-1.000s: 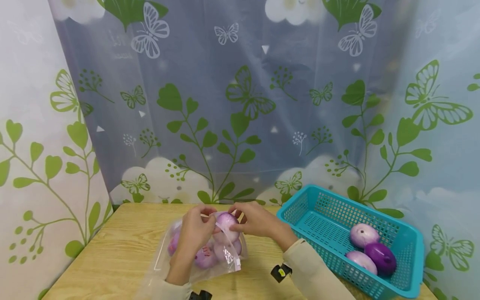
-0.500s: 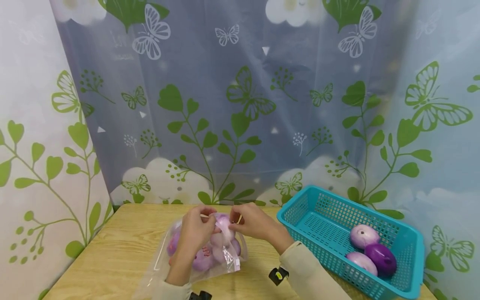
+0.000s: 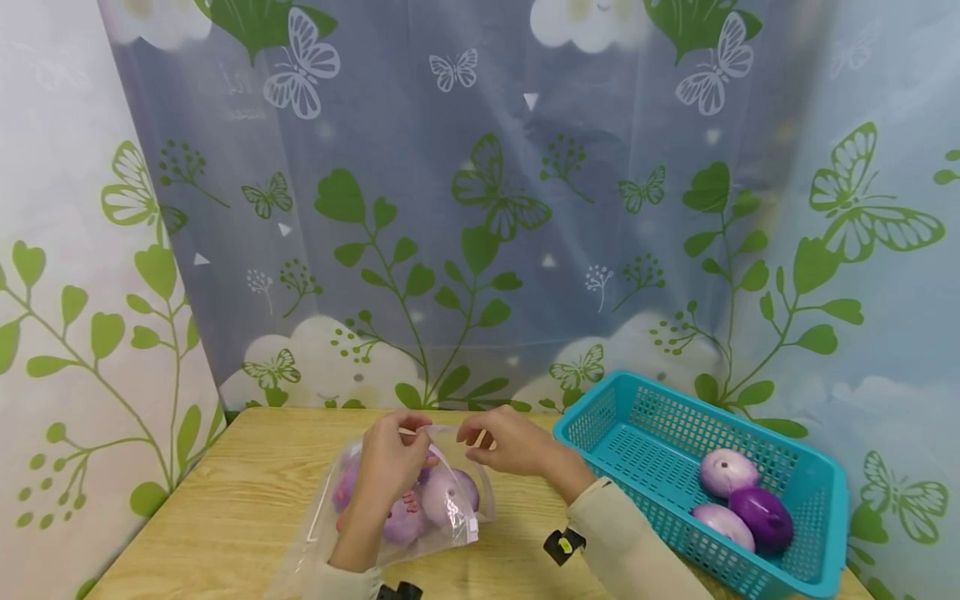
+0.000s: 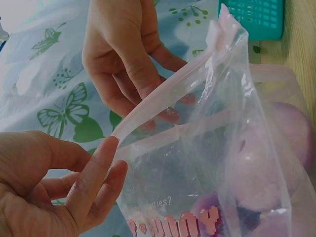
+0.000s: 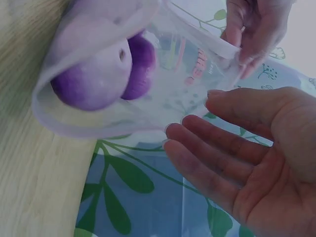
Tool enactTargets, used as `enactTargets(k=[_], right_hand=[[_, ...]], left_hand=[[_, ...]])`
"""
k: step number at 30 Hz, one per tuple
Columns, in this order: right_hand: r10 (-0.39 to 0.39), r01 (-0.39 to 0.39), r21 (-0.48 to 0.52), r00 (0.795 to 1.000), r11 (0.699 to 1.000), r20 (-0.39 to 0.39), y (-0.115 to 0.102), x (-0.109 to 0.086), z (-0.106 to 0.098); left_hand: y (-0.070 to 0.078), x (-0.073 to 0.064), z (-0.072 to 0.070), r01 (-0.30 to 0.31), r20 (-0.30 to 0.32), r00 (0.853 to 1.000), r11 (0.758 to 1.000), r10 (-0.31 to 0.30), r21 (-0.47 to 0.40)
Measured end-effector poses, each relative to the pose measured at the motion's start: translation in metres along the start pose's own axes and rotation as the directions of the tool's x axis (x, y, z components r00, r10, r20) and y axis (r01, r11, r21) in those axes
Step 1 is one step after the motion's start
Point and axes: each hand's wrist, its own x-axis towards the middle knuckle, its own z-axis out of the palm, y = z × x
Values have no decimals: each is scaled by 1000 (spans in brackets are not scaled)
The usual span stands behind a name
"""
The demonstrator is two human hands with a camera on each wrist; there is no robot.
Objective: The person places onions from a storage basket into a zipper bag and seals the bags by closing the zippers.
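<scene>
My left hand (image 3: 393, 457) pinches the rim of a clear zip bag (image 4: 168, 165) with a pink-edged mouth and red lettering. Its mouth gapes toward the right. Several onion-shaped purple-and-white balls (image 5: 91, 69) lie inside, partly veiled by the plastic. At the open mouth is my right hand (image 3: 510, 443), its fingers loosely bent and nothing held between them. In the right wrist view its fingertips (image 5: 180, 153) are close by the bag's edge; whether they touch it, I cannot tell. A white slider (image 4: 215, 37) sits at one end of the zip.
A turquoise perforated basket (image 3: 618, 492) stands on the right of the wooden table (image 3: 262, 467). It holds two pale purple balls (image 3: 729, 472) and a dark purple one (image 3: 761, 517). A butterfly-and-leaf curtain (image 3: 390, 108) hangs behind the table.
One second ago my right hand held a purple-and-white ball in the bag's mouth. That ball has dropped down into the bag and the right fingers are free. The left hand keeps its pinch.
</scene>
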Motion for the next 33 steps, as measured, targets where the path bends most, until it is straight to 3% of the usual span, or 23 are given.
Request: enactTargets(k=[4,15,24,33], right_hand=[[18,-18,-3,1000,1000,22,2,-3,-10],[159,-153,-60,979,986,127,12,-24,-50],[305,-297,-74,941,952,148,25,-43,-78],[279,-265,-106,948,958,152,37,-54,-87]], left_hand=[[0,0,0,-11,-5,1000,1000,11,6],[2,-2,-2,-12,-8,1000,1000,12,-1],[3,-2,-2,-14,0,1000,1000,14,11],[6,-4,-3,-23,9,1000,999,23,34]])
